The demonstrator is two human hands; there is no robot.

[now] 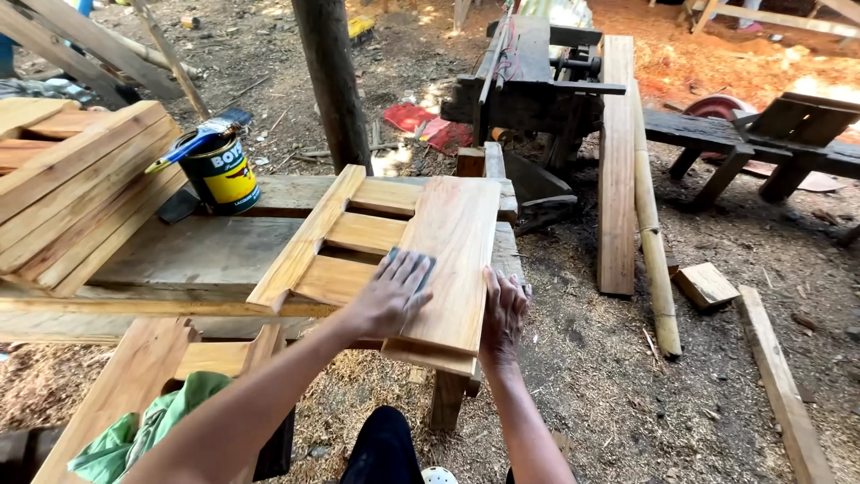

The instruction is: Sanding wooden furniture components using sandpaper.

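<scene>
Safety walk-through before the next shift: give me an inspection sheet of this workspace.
Surface: rough wooden workbench, worn and grey.
Job's things: slatted wooden panel lying flat on the bench, near end overhanging; dark sanding pad under the left hand.
Clutter: paint tin with a brush across its top; stacked boards; green cloth.
Hands: left hand pressed flat on the pad; right hand steadying the panel's right edge.
Cables: thin lines on the dark machine, too small to tell.
Surroundings: dirt floor with sawdust, post, loose plank, bamboo pole.
</scene>
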